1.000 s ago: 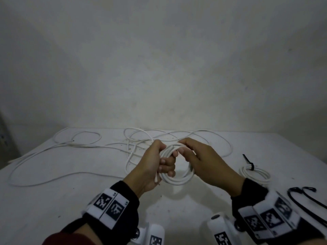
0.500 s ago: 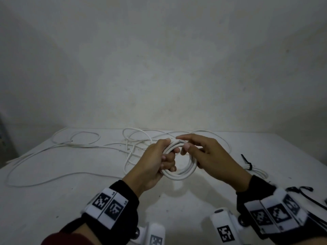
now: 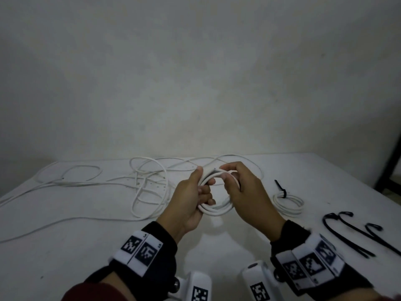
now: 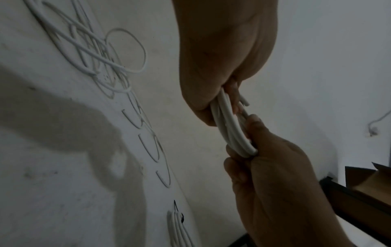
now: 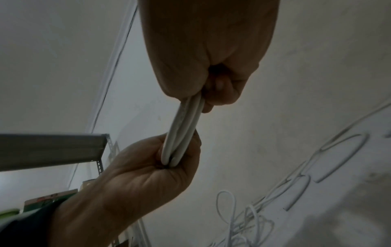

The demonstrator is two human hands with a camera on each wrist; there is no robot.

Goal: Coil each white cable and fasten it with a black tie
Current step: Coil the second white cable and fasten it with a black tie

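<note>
Left hand [image 3: 191, 200] and right hand [image 3: 245, 192] both curled round coil [image 3: 217, 210], held above table [image 3: 86, 246]. Tied coil [image 3: 287, 200] right of right hand; loose ties [image 3: 355, 233] beyond.

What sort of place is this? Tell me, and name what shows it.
Probably a plain workroom or storeroom, not a home. A bare white table stands against an unpainted wall, strewn with loose white cables and black ties, and slotted metal shelving stands beside it.

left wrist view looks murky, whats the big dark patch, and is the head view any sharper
Left wrist: dim and soft, the patch being a shadow cast on the table. Head: dim too, sharper centrally on the coil, though the black ties smear near the edge.
</note>
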